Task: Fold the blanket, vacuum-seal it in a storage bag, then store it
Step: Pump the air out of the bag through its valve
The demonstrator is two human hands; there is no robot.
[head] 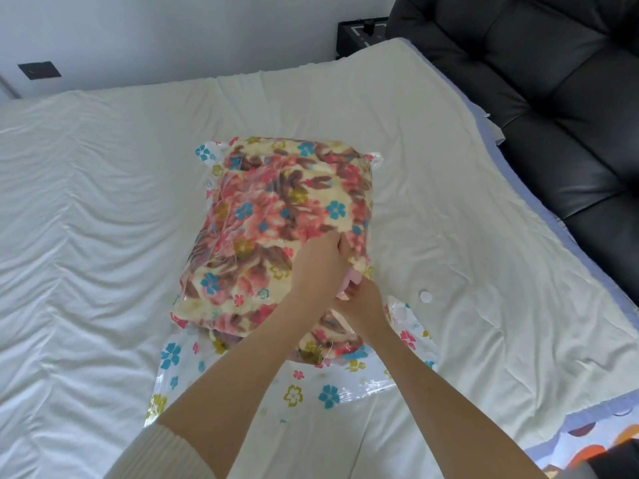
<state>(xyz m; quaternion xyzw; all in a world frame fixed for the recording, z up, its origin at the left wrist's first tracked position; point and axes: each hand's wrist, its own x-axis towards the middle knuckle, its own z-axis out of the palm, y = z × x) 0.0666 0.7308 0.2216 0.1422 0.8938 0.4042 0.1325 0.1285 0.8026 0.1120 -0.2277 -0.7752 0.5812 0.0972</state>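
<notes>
Two hands work the bagged blanket on bed: left hand pinches bag, right hand grips pink piece.

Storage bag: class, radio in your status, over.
Left hand pinches storage bag; right hand grips pink piece on it. Blanket inside, bag puffy. White disc loose on bed beside.

No words, brand names or numbers can be read; the storage bag shows only printed flowers, and white marks on the black box are too blurred.
</notes>
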